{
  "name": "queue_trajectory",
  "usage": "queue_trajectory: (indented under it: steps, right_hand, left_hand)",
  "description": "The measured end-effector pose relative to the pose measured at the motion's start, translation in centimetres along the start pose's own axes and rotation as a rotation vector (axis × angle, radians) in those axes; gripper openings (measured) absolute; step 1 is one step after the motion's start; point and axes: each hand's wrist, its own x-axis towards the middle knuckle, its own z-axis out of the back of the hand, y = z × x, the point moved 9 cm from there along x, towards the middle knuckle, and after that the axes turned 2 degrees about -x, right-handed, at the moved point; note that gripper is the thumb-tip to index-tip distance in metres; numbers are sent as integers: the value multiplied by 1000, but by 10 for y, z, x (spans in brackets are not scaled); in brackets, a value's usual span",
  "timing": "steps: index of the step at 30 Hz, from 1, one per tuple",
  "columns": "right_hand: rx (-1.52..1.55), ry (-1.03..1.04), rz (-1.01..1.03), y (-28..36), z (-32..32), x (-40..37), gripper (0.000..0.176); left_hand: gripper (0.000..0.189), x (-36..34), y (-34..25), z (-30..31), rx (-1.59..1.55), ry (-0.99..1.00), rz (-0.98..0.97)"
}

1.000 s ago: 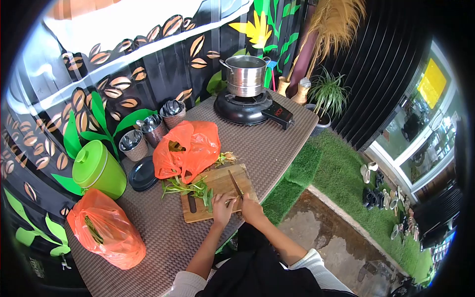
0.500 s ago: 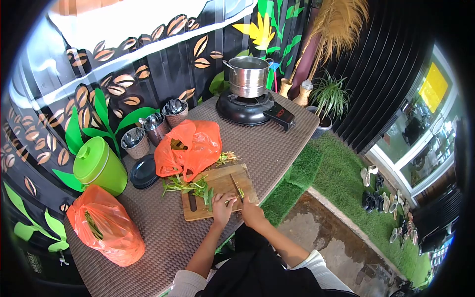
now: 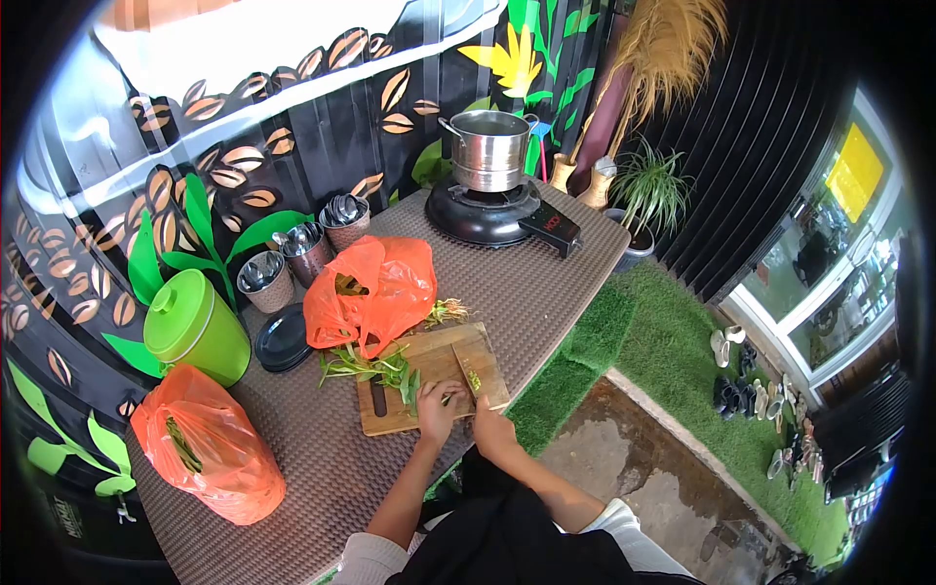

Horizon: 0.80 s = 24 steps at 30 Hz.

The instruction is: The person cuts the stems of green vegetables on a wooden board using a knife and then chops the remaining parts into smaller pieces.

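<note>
My right hand [image 3: 494,430] is closed around the handle of a knife [image 3: 463,367], whose blade points away from me over the wooden cutting board [image 3: 395,421]. Beside the blade, my left hand [image 3: 436,408] grips leafy green stems on the board. Small chopped pieces [image 3: 474,380] lie to the right of the blade. More leafy green vegetables [image 3: 390,370] spread over the board's left part and off its far edge. An orange plastic bag [image 3: 395,283] sits just behind the board, with trimmed stem ends [image 3: 447,311] at its right.
A steel pot [image 3: 489,154] stands on a black portable stove [image 3: 480,220] at the table's far end. Cups of cutlery [image 3: 305,250], black plates [image 3: 284,338], a lidded green bucket [image 3: 198,327] and a second orange bag [image 3: 212,456] stand leftward. The table's edge [image 3: 565,336] runs along the right.
My right hand and the knife have shifted slightly down and left. My left hand has moved a little left, keeping its grip on the stems.
</note>
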Motion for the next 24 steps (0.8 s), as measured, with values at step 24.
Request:
queue_trajectory:
  steps: [24]
  right_hand:
    - [33,6,7,5,-1,2,25]
  left_hand:
    - [14,-1,2,-3,-110,49,61]
